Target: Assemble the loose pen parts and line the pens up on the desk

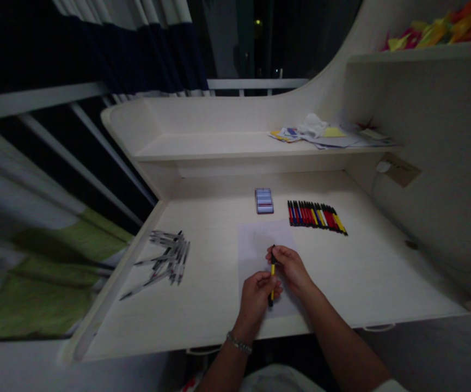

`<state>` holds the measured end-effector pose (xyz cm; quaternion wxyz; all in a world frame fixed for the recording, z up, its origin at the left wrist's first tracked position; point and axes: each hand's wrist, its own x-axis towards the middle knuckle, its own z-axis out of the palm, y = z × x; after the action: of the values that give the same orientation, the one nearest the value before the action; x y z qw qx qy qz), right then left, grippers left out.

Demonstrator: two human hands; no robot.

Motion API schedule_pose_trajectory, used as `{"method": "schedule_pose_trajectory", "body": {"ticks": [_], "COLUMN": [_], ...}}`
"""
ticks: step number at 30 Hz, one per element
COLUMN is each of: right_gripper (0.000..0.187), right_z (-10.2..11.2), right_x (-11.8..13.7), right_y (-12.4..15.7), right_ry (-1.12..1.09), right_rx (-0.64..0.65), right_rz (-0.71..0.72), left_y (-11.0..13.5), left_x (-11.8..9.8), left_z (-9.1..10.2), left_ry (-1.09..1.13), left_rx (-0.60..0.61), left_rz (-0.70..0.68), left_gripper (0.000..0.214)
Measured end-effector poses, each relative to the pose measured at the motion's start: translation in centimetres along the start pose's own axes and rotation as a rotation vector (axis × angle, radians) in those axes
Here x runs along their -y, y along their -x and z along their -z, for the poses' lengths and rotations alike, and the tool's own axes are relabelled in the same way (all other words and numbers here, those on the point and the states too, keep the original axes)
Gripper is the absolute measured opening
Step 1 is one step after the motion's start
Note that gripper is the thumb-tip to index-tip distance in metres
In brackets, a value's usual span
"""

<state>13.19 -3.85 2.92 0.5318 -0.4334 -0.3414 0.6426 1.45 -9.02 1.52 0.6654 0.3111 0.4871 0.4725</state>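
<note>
A yellow pen with black ends (273, 269) is held between my two hands, over a sheet of white paper (248, 245) on the desk. My left hand (256, 296) has its fingers closed around the lower part of the barrel. At the upper black end, my right hand (290, 264) pinches the pen between thumb and fingers. Beyond my right hand lies a neat row of coloured pens (317, 216) in red, blue, yellow and white, with black tips. To the left, a loose pile of clear pens with dark parts (172, 258) is scattered on the desk.
A phone with a lit screen (264, 201) lies behind the paper. Papers and a crumpled white tissue (312, 125) rest on the raised shelf (210, 147). A side wall with a cable (382, 198) bounds the desk (214, 218) on the right; railings (96, 141) and curtains stand left.
</note>
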Motion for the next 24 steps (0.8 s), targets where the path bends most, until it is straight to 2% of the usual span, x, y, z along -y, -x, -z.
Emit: {"method": "schedule_pose_trajectory", "body": {"ticks": [3, 8, 13, 18, 22, 24], "right_gripper": [0.036, 0.045, 0.035, 0.042, 0.034, 0.033], "right_z": [0.18, 0.18, 0.1, 0.1, 0.14, 0.13], "right_x": [-0.25, -0.48, -0.52, -0.37, -0.37, -0.34], "right_y": [-0.06, 0.08, 0.15, 0.19, 0.14, 0.18], "right_ry": [0.031, -0.025, 0.025, -0.032, 0.021, 0.006], "right_rx": [-0.024, 0.023, -0.043, 0.022, -0.043, -0.036], "right_rz": [0.018, -0.054, -0.003, -0.035, 0.007, -0.003], "left_y": [0.0, 0.07, 0.09, 0.05, 0.07, 0.1], "left_x": [0.01, -0.25, -0.3, -0.22, -0.14, -0.16], "left_z": [0.0, 0.01, 0.04, 0.06, 0.09, 0.1], "left_ry": [-0.006, -0.013, -0.005, 0.0, 0.013, 0.011], "left_rx": [0.002, 0.012, 0.018, 0.029, 0.024, 0.025], "left_rz": [-0.002, -0.005, -0.005, -0.011, 0.0, 0.001], "left_gripper": [0.044, 0.045, 0.044, 0.045, 0.045, 0.046]}}
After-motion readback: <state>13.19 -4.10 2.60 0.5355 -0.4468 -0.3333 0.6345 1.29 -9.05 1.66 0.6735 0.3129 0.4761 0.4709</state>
